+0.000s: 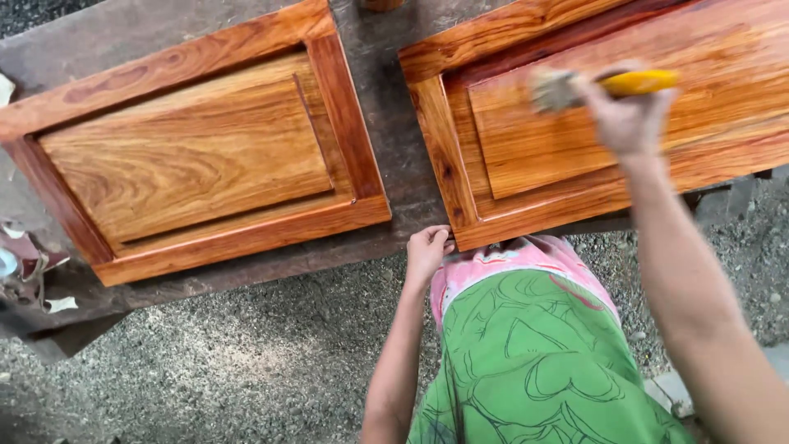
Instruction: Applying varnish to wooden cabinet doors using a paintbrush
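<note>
Over gravel ground, a dark desk [386,107] carries two wooden panel doors, and the right one is being brushed with a glossy coat.

Nearest, a green and pink garment [534,345] is seen below the desk edge. The left hand [427,251] is closed on the near edge of the desk, just beside the corner of the right door [715,123], apparently for steadying. Farther on, the right hand [629,115] is clamped on the yellow handle of a brush [604,85], whose bristles are laid on the raised middle panel of that door. The right door looks wet and shiny, so the coating step is judged to be in hand and well along. The left door [193,156], well apart across a strip of bare desk, looks duller. The next stroke calls for an even pass along the grain, with drips kept out of the recessed groove.
</note>
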